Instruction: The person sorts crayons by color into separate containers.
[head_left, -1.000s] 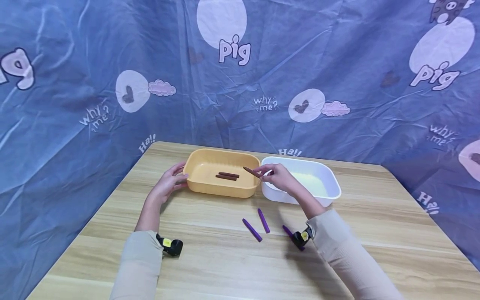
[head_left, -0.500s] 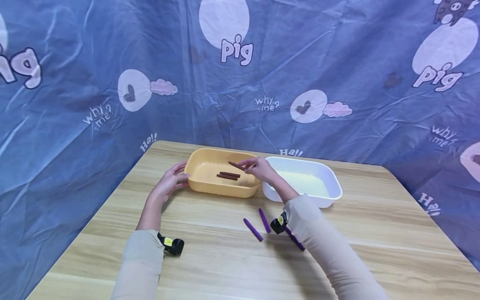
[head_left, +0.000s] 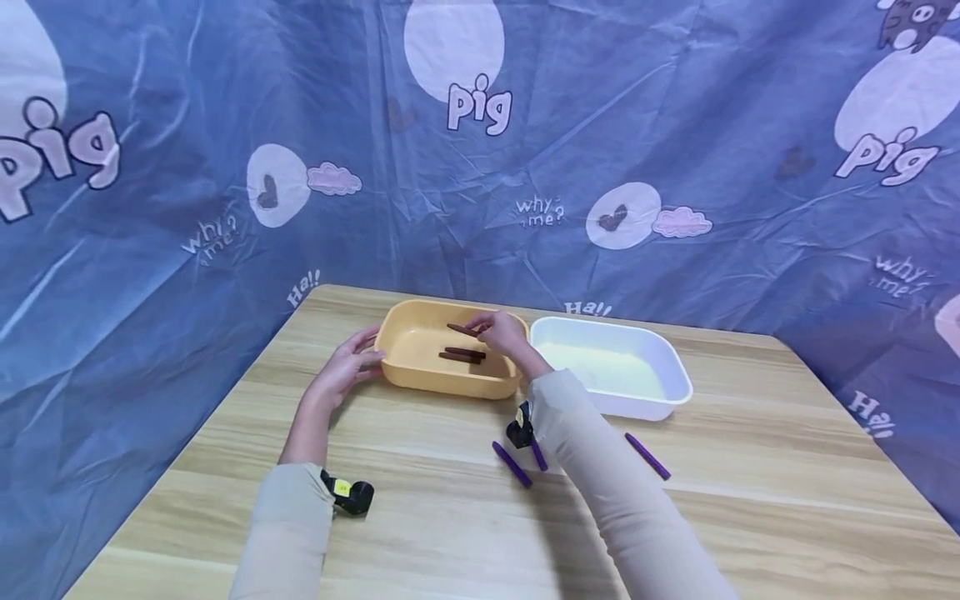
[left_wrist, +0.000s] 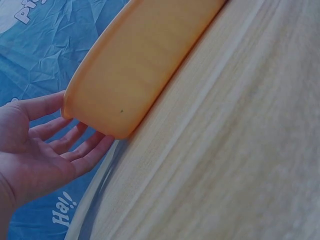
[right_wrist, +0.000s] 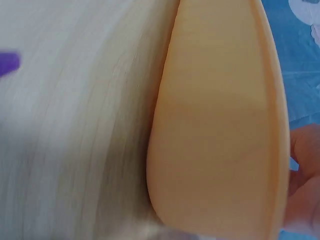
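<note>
A brown crayon (head_left: 462, 330) is pinched in my right hand (head_left: 498, 331), low inside the yellow basin (head_left: 450, 385). Two more brown crayons (head_left: 463, 355) lie side by side on the basin's floor just below it. My left hand (head_left: 343, 372) rests at the basin's left end. In the left wrist view the left hand's fingers (left_wrist: 90, 155) are fairly straight, their tips against the end wall and the thumb at the rim. The right wrist view shows the basin's outer wall (right_wrist: 215, 125), with part of the right hand (right_wrist: 306, 180) beyond its rim; the crayon is hidden there.
A white basin (head_left: 633, 408) stands right beside the yellow one. Purple crayons lie on the wooden table (head_left: 420, 500): one (head_left: 512, 464) in front, another (head_left: 538, 454) partly behind the wrist camera, one (head_left: 647, 456) to the right. A blue patterned cloth (head_left: 450, 208) hangs behind.
My right hand has carried the brown crayon leftward from above the gap between the basins into the yellow one. The sleeve now uncovers the rightmost purple crayon. The left hand stays put.
</note>
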